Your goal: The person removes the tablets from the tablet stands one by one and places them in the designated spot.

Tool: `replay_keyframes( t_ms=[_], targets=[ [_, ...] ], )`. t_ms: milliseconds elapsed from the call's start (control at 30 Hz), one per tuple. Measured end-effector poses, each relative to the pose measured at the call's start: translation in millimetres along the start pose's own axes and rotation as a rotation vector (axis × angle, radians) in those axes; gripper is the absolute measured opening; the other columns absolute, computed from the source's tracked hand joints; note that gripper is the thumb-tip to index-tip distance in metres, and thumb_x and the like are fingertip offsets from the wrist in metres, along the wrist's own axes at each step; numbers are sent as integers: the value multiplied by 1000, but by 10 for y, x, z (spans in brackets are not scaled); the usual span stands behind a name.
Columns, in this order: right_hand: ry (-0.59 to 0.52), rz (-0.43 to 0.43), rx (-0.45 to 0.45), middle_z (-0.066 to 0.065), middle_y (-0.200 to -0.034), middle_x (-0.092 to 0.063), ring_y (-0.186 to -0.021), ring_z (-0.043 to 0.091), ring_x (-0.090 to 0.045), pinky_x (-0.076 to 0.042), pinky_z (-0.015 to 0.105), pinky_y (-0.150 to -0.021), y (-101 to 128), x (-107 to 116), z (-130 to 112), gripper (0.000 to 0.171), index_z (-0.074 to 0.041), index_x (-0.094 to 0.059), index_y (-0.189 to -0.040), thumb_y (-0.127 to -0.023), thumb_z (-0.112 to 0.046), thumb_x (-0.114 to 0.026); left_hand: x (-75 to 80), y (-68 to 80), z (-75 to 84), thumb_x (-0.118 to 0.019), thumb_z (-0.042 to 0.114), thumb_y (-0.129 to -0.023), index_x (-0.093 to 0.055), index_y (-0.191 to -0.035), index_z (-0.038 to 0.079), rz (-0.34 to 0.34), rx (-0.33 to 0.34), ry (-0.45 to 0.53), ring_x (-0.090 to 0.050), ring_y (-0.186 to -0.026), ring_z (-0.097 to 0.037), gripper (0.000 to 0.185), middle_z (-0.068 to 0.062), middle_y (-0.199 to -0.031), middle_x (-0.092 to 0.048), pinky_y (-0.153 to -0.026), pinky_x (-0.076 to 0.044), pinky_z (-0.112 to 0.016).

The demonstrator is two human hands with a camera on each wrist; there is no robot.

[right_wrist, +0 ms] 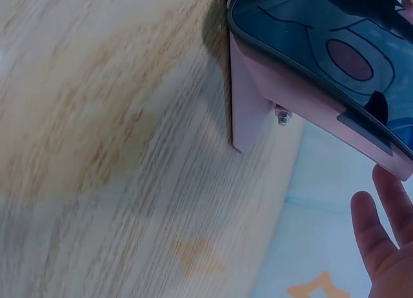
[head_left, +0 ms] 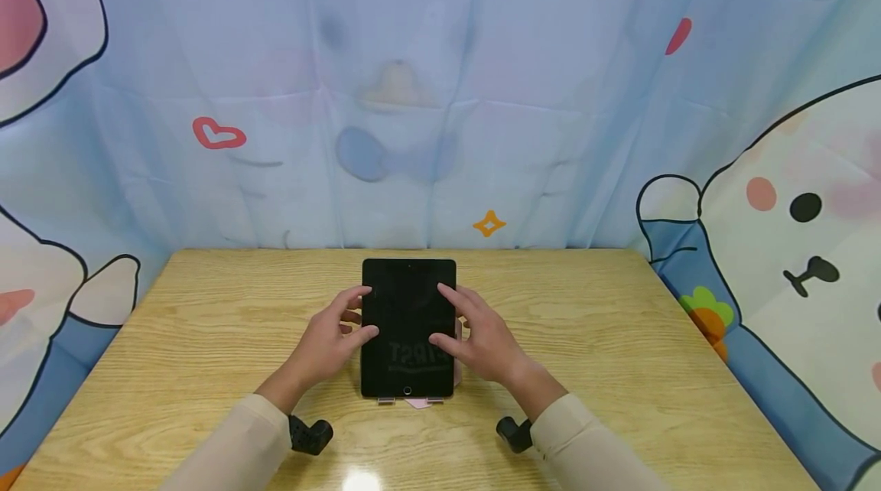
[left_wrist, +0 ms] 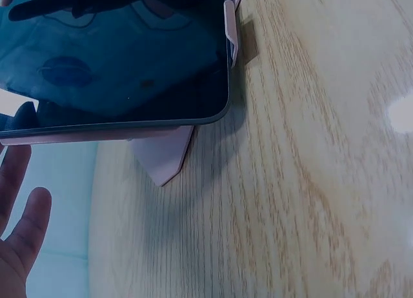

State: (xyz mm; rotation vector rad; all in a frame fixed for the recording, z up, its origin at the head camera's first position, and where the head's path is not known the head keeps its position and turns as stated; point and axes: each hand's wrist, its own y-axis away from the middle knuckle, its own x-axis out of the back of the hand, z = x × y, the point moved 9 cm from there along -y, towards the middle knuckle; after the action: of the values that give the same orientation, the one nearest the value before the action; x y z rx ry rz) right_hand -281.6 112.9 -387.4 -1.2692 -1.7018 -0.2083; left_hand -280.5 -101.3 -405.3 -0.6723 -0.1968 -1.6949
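A black tablet (head_left: 407,304) with a dark screen leans upright on a pink stand (head_left: 418,403), its lower edge in two small lips. My left hand (head_left: 327,341) is at the tablet's left side, fingers spread, with index and thumb tips overlapping that edge in the head view. On the opposite side my right hand (head_left: 487,338) mirrors it, fingertips over the right edge. In the left wrist view the thumb (left_wrist: 32,227) stands apart from the tablet's rim. The right wrist view shows a fingertip right at the stand's pink back plate (right_wrist: 293,88), the thumb (right_wrist: 369,230) off it.
A wood-grain table (head_left: 206,323) carries the stand. Behind it hangs a light blue curtain (head_left: 551,131) with cartoon prints. Each wrist wears a black camera mount, the left one (head_left: 311,436) and the right one (head_left: 514,434), both low over the table.
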Motion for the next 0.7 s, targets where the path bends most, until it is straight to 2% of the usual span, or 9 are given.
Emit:
replay_keyframes(
  t_ms=[200,567,700],
  targets=[
    [16,5,15,18,-145,-46,-100,24,-61,-54,43,-84,6,-9,-11,75,-9,-44,-151,-87,-25,-80,-14,0,18,-71,16,-94,-45,-147,12,5,-11,-13,-61,-103,-28,59,-17,-126,-57,-91,-51,-50],
    [60,30,45,19,-140,-48,-101,26,-60,-54,43,-81,8,-29,-37,73,-7,-46,-149,-85,-15,-81,-51,-3,5,-73,17,-93,-47,-147,16,13,4,-26,-61,-98,-25,60,-13,-122,-57,-85,-53,-46],
    [58,39,47,19,-139,-49,-105,29,-59,-51,47,-87,3,-33,-40,73,-7,-46,-149,-85,-13,-81,-54,-12,1,-74,13,-92,-48,-147,16,20,15,-38,-61,-96,-23,61,-13,-120,-57,-84,-53,-44]
  ],
)
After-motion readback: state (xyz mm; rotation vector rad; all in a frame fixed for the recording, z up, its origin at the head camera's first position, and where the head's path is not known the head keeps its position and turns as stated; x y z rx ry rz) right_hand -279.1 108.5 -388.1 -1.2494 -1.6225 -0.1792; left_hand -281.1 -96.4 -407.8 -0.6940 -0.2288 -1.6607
